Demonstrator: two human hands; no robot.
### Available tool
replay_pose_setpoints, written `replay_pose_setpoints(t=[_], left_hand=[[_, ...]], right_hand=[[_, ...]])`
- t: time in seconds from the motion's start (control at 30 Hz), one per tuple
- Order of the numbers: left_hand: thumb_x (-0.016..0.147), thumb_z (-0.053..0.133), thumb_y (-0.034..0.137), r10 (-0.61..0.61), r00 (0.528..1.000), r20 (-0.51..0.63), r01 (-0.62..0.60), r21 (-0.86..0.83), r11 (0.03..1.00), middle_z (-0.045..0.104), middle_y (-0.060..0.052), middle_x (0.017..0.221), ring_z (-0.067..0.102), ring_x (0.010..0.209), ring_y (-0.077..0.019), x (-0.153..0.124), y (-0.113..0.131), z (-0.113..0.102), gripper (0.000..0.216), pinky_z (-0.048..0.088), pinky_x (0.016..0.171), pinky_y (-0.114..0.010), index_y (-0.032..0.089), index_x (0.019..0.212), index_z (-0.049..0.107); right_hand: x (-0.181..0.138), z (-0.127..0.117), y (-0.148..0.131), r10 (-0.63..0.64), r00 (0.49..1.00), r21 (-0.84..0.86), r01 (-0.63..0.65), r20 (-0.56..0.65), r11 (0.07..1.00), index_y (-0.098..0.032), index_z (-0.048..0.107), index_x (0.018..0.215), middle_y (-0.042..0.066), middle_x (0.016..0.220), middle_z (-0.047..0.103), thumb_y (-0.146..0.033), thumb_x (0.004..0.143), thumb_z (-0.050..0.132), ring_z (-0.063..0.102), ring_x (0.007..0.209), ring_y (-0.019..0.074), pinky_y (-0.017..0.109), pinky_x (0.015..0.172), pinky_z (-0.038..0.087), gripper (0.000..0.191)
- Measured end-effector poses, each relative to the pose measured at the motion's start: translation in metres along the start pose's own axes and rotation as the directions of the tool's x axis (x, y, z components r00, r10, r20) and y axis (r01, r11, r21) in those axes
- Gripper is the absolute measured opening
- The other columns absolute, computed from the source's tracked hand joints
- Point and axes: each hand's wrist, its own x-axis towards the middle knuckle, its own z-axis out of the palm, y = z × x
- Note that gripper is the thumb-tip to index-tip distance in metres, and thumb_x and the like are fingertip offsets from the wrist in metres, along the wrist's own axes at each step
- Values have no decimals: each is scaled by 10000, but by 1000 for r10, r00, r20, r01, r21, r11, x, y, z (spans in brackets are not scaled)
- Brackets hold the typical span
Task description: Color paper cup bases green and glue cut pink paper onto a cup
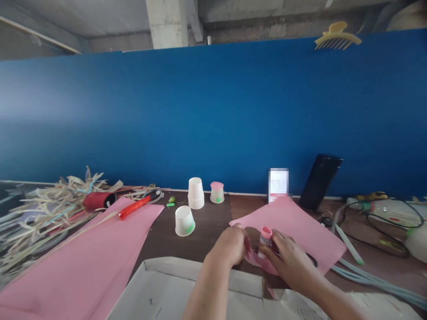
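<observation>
Holding pattern: right hand [290, 260] has its fingers wrapped around the side of the small cup [266, 238], which stands upright on the near edge of the right pink sheet [296, 220]. My guess is the side grip keeps the pink top clear and the cup steady. Left hand [232, 245] sits just left of the cup, at the same edge of that sheet, knuckles up and curled. The fingertips are hidden, so I can't tell how closed it is or whether it pinches the paper.

Materials, all located from the right pink sheet:
- The sheet itself is thin matte paper, flat, with angled corners. A black loop [312, 260] shows at its near right, partly under the wrist; could be scissors, unclear.
- Left of it are white paper cups, tapered and mouth-down: a stack [195, 193], one tipped [184, 221] and one with a pink cover [217, 192].
- Further left lie a second pink sheet [83, 262], a red-handled tool [135, 207] and a pile of dry straw [36, 213], which looks stringy and brittle.
- Behind it stands a leaning black cylinder [320, 180], smooth and glossy.
- To its right are loose cables [383, 231].
- In front is a white cardboard tray [173, 284], with stiff folded walls.
</observation>
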Motion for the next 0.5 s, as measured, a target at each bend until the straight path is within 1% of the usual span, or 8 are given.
replay_pose_setpoints(t=[0.07, 0.17, 0.27, 0.33, 0.43, 0.5], left_hand=[[629, 559, 105, -4, 1000, -1, 4, -7, 1000, 670, -42, 912, 600, 741, -152, -1, 3, -2, 214, 411, 616, -215, 199, 785, 672], [618, 556, 88, -43, 999, 9, 44, -28, 999, 673, -37, 893, 600, 717, -145, -4, 8, -5, 226, 405, 589, -207, 195, 779, 675], [620, 565, 95, -90, 996, 31, 91, -35, 995, 672, -43, 876, 593, 675, -138, -6, 12, -7, 222, 394, 553, -207, 185, 790, 677], [629, 564, 96, -63, 998, 20, 63, -23, 998, 669, -44, 901, 592, 694, -135, -5, 12, -7, 203, 399, 576, -207, 185, 770, 680], [644, 558, 95, 17, 1000, -5, -17, -2, 1000, 658, -40, 950, 595, 755, -137, -3, 7, -5, 173, 411, 634, -208, 187, 730, 678], [652, 552, 94, 52, 999, -13, -52, 4, 999, 653, -34, 949, 596, 761, -138, -2, 4, -3, 176, 414, 642, -213, 194, 725, 678]], right_hand=[[-1, 0, 1, 1, 1000, -4, -1, -1, 1000, -193, 555, 838, 62, 820, 627, -373, 878, 434, 583, 791, 222, 327, 707, 389, 220], [-2, 0, 0, -4, 1000, -14, 4, -10, 1000, -196, 550, 828, 61, 818, 621, -374, 881, 430, 575, 789, 221, 335, 721, 388, 222], [-4, -2, -3, -46, 999, -27, 45, -23, 999, -196, 552, 858, 60, 838, 617, -370, 892, 413, 568, 799, 216, 334, 735, 386, 225], [-5, -4, -6, -78, 997, -36, 77, -21, 996, -200, 554, 878, 55, 842, 613, -366, 899, 402, 566, 796, 209, 327, 729, 384, 227], [-7, -8, -10, -115, 993, -37, 114, -17, 993, -206, 554, 879, 45, 837, 608, -354, 903, 399, 555, 779, 196, 318, 721, 380, 216], [-7, -11, -12, -128, 992, -26, 128, -14, 991, -210, 549, 880, 41, 850, 606, -344, 901, 408, 548, 786, 191, 316, 733, 378, 196]])
